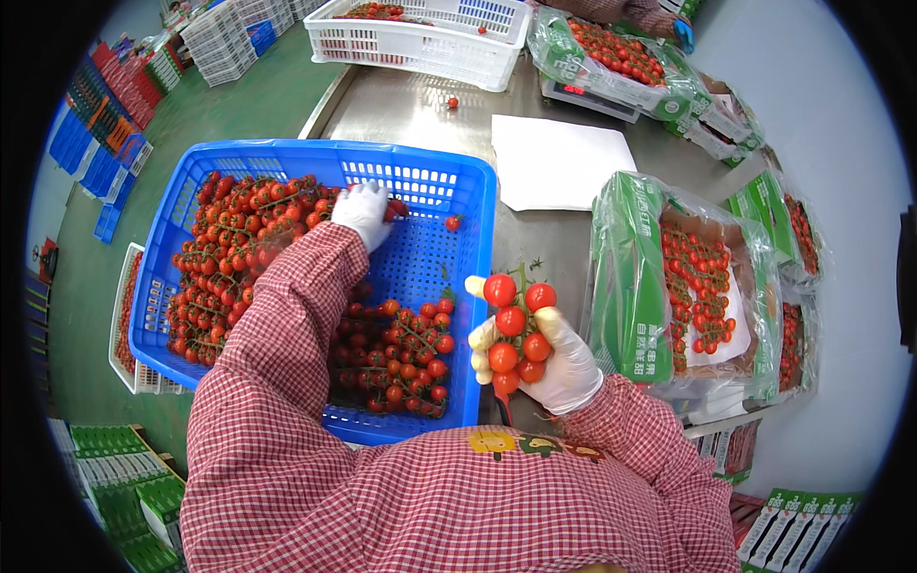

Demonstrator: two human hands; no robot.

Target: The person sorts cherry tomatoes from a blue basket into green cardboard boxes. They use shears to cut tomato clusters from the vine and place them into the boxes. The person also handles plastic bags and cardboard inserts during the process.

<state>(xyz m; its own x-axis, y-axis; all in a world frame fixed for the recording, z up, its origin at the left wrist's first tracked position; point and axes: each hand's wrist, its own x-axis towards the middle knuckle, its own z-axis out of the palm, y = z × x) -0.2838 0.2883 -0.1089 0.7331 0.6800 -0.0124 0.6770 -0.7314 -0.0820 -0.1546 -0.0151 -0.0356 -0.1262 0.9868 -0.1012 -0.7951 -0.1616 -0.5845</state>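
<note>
My right hand (566,362), in a pale glove with yellowed fingertips, holds up a truss of red cherry tomatoes (511,321) with a green stem. Below it shows part of a red and black tool (503,408), mostly hidden. My left hand (362,215), in a white glove, reaches into a blue plastic basket (430,159) with its fingers curled over cherry tomatoes (396,208); the fingertips are hidden. Cherry tomato trusses (240,243) are heaped on the basket's left side. More trusses (405,358) lie in its near right corner, and a loose tomato (453,223) sits near its right wall.
Right of me, a green carton (630,286) lined with clear plastic holds trusses on white paper. A white sheet (559,161) lies on the steel table (401,100). Beyond stand a white crate (423,50), a scale (587,100) bearing a filled carton, and another person's blue-gloved hand (683,34).
</note>
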